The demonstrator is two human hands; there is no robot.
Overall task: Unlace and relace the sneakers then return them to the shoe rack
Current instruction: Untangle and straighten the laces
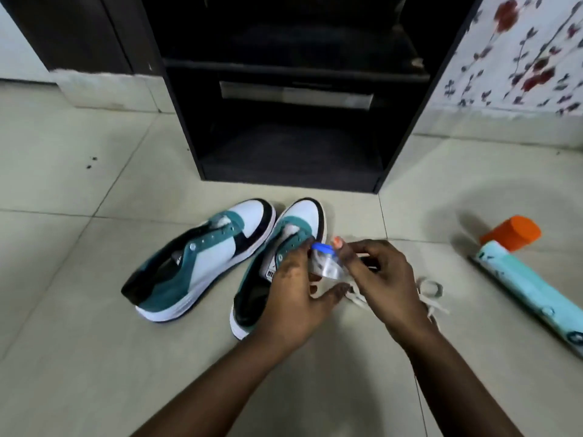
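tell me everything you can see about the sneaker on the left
The left sneaker is a low-top in teal, white and black with a white sole, the teal parts suede-like. Its eyelets are empty, no lace in it. It lies tilted onto its side on the tiled floor, toe toward the shoe rack, close beside the other sneaker near the toes. Neither hand touches it.

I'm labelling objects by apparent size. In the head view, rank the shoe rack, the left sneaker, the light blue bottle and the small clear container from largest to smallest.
1. shoe rack
2. left sneaker and light blue bottle: they look about alike, and the bottle is cut off by the frame edge, so unranked
3. small clear container, partly hidden by both hands
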